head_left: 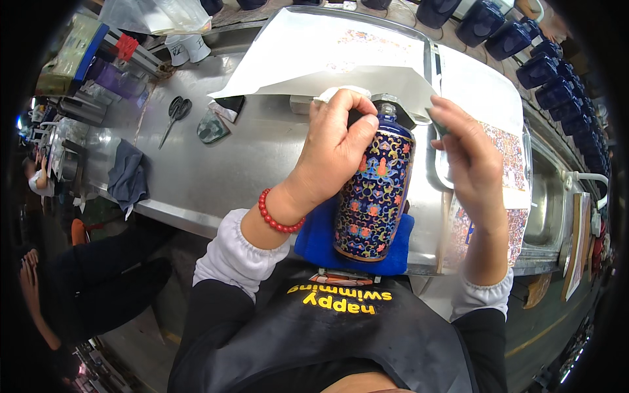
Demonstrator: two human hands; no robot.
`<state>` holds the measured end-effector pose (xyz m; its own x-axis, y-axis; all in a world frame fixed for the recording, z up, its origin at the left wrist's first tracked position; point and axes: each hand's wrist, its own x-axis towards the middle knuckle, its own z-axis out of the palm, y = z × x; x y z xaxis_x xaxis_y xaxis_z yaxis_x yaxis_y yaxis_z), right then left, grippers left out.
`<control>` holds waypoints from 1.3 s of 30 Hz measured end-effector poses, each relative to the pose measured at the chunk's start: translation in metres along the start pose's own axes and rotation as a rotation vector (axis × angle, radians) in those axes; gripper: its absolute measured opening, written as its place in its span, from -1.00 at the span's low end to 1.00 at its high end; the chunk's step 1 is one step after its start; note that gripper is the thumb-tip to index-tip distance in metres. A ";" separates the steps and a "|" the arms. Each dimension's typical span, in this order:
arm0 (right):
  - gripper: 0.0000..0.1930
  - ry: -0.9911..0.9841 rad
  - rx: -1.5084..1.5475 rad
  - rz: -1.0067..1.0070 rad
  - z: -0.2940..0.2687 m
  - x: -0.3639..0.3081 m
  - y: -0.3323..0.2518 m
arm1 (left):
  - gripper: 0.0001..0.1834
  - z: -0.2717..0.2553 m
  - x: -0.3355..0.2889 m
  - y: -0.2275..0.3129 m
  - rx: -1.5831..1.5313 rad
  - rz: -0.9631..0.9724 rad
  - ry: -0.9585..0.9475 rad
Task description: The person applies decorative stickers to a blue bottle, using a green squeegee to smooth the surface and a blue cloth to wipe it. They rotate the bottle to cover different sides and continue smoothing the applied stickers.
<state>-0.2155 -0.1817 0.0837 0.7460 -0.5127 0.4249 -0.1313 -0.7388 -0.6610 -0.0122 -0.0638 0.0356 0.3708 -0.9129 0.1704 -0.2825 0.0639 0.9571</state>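
Observation:
A dark blue bottle with a colourful floral pattern and gold rims stands in front of me, its lower end by a blue cloth. My left hand, a red bead bracelet at its wrist, is closed at the bottle's upper left side, by the shoulder. A crumpled white cloth shows behind its curled fingers. Apart from the bottle, on the right, my right hand is raised with bent fingers. Between its thumb and fingers sits a small dark green flat piece, like a scraper, partly hidden.
A tray holds white sheets with printed patterns; more patterned sheets lie right. Scissors and a green flat piece rest on the metal table. Dark blue bottles line the back right. Another person's hands are far left.

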 end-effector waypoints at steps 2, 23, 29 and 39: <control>-0.58 -0.031 -0.142 -0.117 0.007 -0.005 -0.005 | -0.78 0.000 0.001 -0.003 -0.013 0.060 0.015; -0.50 -0.109 -0.469 -0.260 0.027 0.008 -0.037 | -0.84 -0.012 -0.021 -0.005 0.106 0.343 0.213; -0.46 -0.048 -0.491 -0.228 0.026 0.001 -0.030 | -0.67 -0.017 -0.023 -0.002 0.574 0.681 0.248; -0.45 -0.041 -0.474 -0.191 0.032 -0.011 -0.028 | -0.71 -0.017 -0.028 -0.014 0.213 0.470 0.188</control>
<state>-0.1991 -0.1413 0.0776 0.8090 -0.3391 0.4800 -0.2651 -0.9395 -0.2169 -0.0037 -0.0329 0.0212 0.3073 -0.7168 0.6259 -0.6218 0.3467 0.7023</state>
